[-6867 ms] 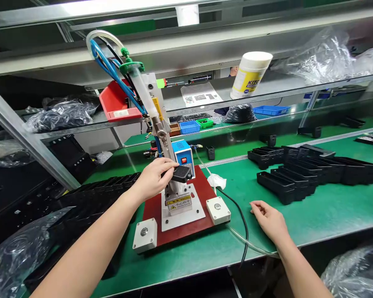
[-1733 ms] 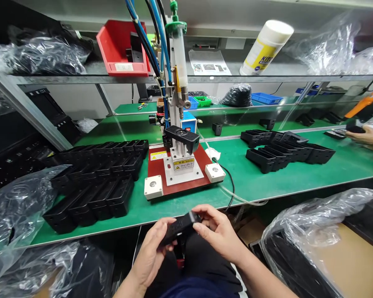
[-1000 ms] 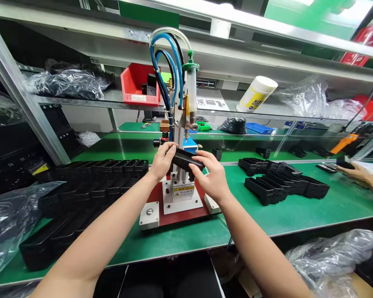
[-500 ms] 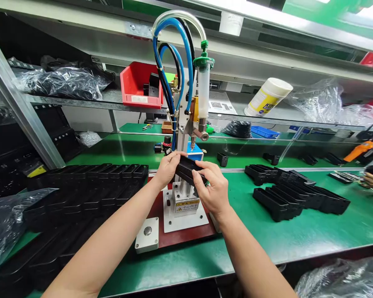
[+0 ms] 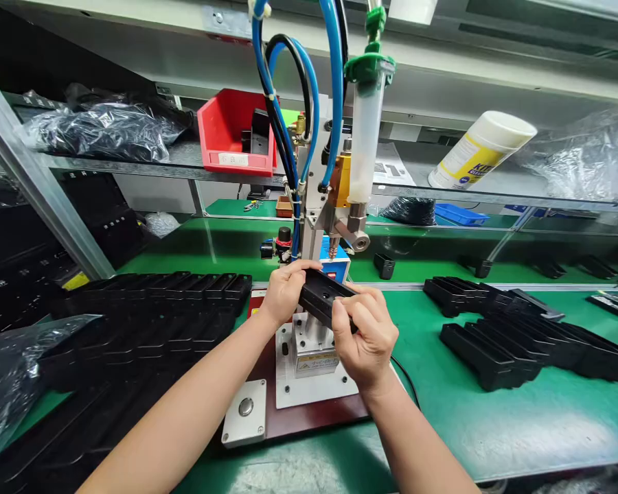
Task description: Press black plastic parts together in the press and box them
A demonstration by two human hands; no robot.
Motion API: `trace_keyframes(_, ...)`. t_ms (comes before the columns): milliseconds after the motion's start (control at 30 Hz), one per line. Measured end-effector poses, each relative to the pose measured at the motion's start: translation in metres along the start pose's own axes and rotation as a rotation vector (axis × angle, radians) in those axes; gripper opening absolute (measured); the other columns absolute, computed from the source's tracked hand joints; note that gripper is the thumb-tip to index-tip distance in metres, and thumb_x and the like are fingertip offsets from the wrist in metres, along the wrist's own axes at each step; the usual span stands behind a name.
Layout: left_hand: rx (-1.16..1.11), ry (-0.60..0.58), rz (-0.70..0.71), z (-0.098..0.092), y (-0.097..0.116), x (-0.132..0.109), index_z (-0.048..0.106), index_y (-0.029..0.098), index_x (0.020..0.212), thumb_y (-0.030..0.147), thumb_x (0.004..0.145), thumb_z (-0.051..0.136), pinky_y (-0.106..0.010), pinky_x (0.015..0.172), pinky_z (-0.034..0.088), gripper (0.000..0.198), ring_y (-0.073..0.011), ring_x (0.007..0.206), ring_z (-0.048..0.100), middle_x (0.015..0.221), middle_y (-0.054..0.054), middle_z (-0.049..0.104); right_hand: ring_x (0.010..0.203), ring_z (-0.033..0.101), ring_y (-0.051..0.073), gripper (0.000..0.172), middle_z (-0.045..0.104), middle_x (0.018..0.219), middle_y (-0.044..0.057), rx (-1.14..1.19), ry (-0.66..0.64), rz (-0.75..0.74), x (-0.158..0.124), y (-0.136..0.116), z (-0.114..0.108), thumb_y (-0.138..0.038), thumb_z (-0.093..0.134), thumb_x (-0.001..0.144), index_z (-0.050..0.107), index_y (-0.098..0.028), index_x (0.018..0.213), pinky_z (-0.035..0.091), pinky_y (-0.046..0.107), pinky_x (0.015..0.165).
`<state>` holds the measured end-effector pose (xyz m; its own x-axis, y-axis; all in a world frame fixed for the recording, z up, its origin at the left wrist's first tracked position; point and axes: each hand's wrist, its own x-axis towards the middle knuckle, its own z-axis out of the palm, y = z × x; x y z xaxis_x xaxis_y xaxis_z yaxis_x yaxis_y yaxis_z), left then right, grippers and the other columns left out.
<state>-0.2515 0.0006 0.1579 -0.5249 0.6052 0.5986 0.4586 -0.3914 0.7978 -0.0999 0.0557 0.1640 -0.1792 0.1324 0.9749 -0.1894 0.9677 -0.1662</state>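
Note:
A long black plastic part point(image 5: 323, 293) is held between both hands, tilted down to the right, over the metal post of a bench press point(image 5: 316, 336). My left hand point(image 5: 285, 291) grips its left end, fingers closed. At its right end my right hand point(image 5: 364, 333) is closed round it, thumb and fingers pressed together on the part. The press's narrow metal tip point(image 5: 334, 245) hangs just above the part, below a clear syringe point(image 5: 367, 137) with a green cap.
Rows of black parts point(image 5: 185, 329) cover the left of the green bench point(image 5: 546, 425). More black parts point(image 5: 494, 350) lie at the right. A button box point(image 5: 245, 410) sits in front of the press. On the shelf are a red bin point(image 5: 237, 161) and a white canister point(image 5: 481, 151).
The view has moved closer to the press. The black part is turned so its face with a hole shows more, and my right hand's fingers have curled in more tightly.

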Motion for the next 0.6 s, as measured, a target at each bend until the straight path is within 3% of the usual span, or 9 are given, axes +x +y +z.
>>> trace_keyframes(233,0.047,-0.065,-0.045,-0.006,0.007,0.003,0.072,0.017,0.087,0.026,0.078,0.042,-0.030,0.067,0.046,0.033,-0.0204,0.080,0.062,0.091,-0.003,0.071,0.077,0.059,0.019,0.021,0.060,0.068,0.001,0.024,0.027,0.061,0.000,-0.003,0.002,-0.008,0.056,0.089,0.056,-0.019,0.071,0.052,0.041,0.079)
trace_keyframes(500,-0.093,0.008,-0.023,0.007,-0.005,0.007,0.070,0.016,0.085,0.030,0.077,0.042,-0.033,0.081,0.046,0.033,-0.0231,0.091,0.062,0.093,-0.006,0.071,0.078,0.059,0.020,0.022,0.063,0.071,0.002,-0.098,-0.002,0.014,-0.003,-0.010,0.002,-0.010,0.056,0.090,0.055,-0.020,0.071,0.052,0.041,0.082)
trace_keyframes(600,-0.083,0.030,-0.022,0.008,-0.006,0.007,0.070,0.016,0.083,0.030,0.076,0.042,-0.033,0.082,0.046,0.032,-0.0231,0.091,0.061,0.092,-0.006,0.071,0.090,0.062,0.023,0.020,0.065,0.073,0.003,-0.138,-0.075,-0.001,0.003,-0.009,-0.005,-0.014,0.056,0.091,0.057,-0.021,0.072,0.051,0.044,0.085)
